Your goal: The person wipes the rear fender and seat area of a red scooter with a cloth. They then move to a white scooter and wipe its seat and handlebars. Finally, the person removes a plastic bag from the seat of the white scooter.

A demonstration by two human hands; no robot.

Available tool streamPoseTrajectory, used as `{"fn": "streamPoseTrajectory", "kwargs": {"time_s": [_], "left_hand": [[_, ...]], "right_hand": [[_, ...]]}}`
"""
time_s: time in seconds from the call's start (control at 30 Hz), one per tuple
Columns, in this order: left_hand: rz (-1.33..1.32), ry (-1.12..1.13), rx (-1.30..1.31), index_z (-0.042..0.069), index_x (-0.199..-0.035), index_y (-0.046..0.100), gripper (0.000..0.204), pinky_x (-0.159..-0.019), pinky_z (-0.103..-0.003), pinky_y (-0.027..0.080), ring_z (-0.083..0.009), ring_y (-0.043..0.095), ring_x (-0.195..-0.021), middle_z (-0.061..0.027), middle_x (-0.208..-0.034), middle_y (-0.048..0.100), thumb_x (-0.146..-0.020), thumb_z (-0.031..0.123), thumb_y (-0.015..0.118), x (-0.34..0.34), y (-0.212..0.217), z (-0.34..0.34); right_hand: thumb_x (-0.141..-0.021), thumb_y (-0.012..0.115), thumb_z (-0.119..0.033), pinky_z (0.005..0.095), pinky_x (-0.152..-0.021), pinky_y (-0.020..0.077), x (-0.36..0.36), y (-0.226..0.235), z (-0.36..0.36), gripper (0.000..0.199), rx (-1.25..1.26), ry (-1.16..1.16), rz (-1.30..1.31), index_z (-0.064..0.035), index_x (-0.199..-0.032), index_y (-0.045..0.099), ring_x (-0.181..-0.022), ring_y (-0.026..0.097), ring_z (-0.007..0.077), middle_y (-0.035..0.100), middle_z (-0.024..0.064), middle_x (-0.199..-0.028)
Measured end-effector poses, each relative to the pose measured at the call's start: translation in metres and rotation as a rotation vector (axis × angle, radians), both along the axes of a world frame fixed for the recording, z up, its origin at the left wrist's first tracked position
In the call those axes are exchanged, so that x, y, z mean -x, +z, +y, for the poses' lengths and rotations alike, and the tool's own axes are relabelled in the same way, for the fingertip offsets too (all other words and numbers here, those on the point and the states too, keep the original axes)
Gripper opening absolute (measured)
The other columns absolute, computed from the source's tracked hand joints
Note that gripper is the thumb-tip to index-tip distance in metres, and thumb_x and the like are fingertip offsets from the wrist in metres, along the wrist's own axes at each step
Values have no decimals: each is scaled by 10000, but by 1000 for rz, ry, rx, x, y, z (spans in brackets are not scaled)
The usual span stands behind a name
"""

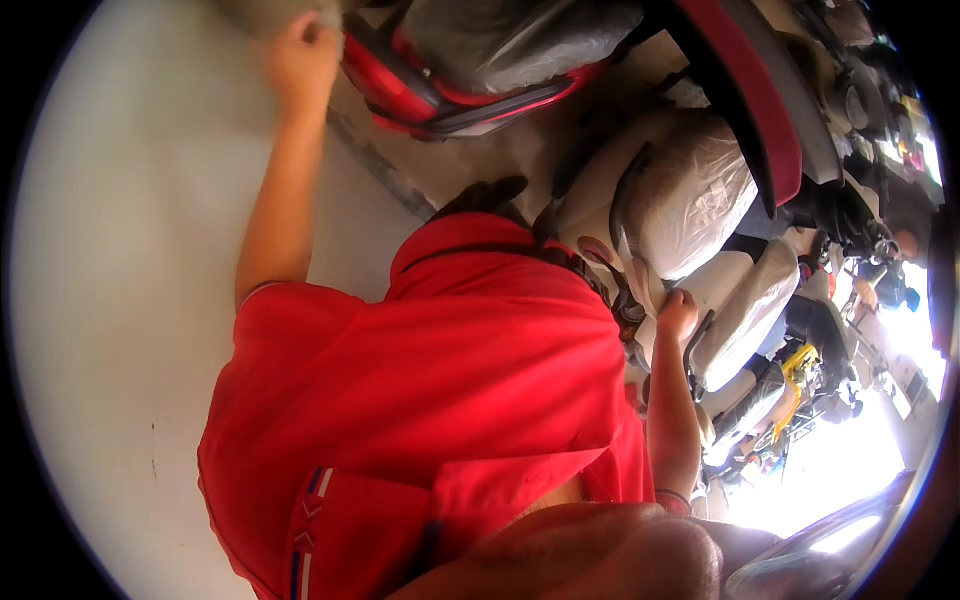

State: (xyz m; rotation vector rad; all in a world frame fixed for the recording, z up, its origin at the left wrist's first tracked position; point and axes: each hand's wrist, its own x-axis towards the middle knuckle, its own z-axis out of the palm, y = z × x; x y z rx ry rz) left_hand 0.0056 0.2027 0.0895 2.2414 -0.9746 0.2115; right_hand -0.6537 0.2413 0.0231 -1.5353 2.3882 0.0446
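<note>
My left hand (303, 62) is stretched far forward at the upper left, its fingers curled closed. A greyish patch shows beside the fingers, too blurred to name. Just right of it stands a red motor scooter (395, 85) with dark trim and a seat (515, 40) under clear plastic. My right hand (679, 316) hangs at my right side with its fingers curled in, beside a cream-white scooter (695, 285). Whether it touches the scooter or holds anything is hidden. A plastic-wrapped seat (697, 195) lies beyond that hand.
A pale wall (130, 300) runs close along my left. More scooters stand in a row to the right, one with a yellow frame (795, 385). A long dark-red and grey curved panel (750, 95) juts in from the top. Bright light enters at the lower right.
</note>
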Motion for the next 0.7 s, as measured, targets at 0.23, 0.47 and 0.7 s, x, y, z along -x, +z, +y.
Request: {"fn": "streamPoseTrajectory", "kwargs": {"time_s": [0.23,0.47,0.7], "left_hand": [[-303,-446,71,118,-954,723,255,-730,-343,508,-255,621,-835,-22,-954,674,-727,49,630,70,-9,11],[-330,-651,-45,97,-954,708,267,-776,-360,510,-258,599,-913,-25,-998,655,-712,3,645,112,-8,15],[260,-599,-234,51,-1013,667,207,-775,-362,510,-277,647,-862,-97,-956,669,-807,61,648,177,-66,66]], "right_hand": [[-794,462,-325,473,-769,495,11,-4,2,379,-8,12,-34,-108,-912,749,-848,657,375,700,173,-909],[-791,476,-322,479,-742,494,15,-8,5,354,76,53,-48,-119,-884,752,-818,659,368,700,163,-873],[-790,477,-313,481,-704,497,10,-11,9,329,91,-44,-20,-142,-862,749,-787,661,360,702,143,-847]]}}
